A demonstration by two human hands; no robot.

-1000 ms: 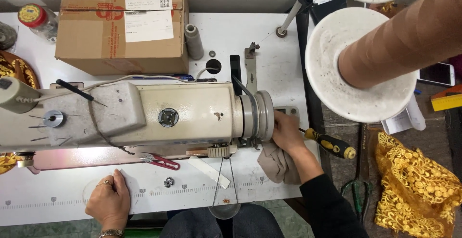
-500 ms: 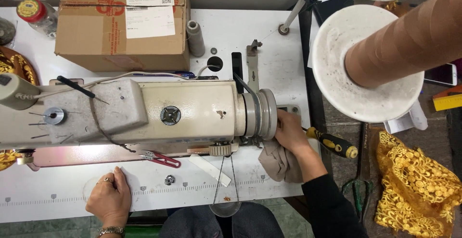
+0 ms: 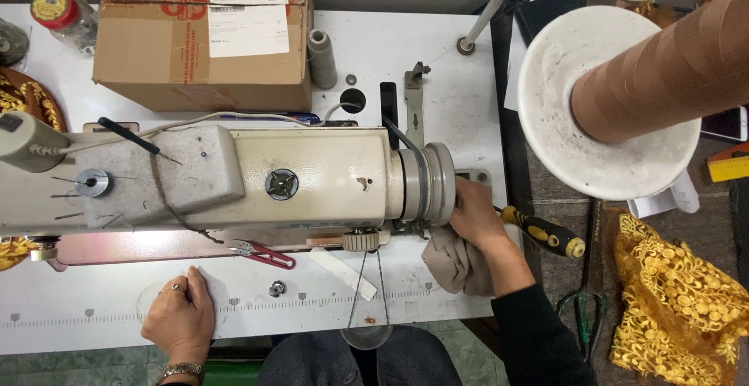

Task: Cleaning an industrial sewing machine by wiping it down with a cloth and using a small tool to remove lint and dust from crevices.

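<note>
**Right hand at the handwheel, left hand flat on the table**

The cream and grey industrial sewing machine (image 3: 234,179) lies across the white work table (image 3: 437,66), with a brown cardboard box (image 3: 203,35) behind it and a large brown thread cone on a white disc (image 3: 616,113) to the right. The right hand (image 3: 476,214) rests against the round metal handwheel (image 3: 433,183) at the machine's right end, fingers curled around its rim, with a beige cloth (image 3: 456,261) bunched beneath the wrist. A yellow and black screwdriver (image 3: 546,234) lies just beside that hand.

The left hand (image 3: 178,317) lies open, fingers together, palm down on the table's front edge, holding nothing; red-handled thread snips (image 3: 265,255) lie near it.

The step looks like turning the wheel by hand, which calls for a steady rotating grip.
</note>
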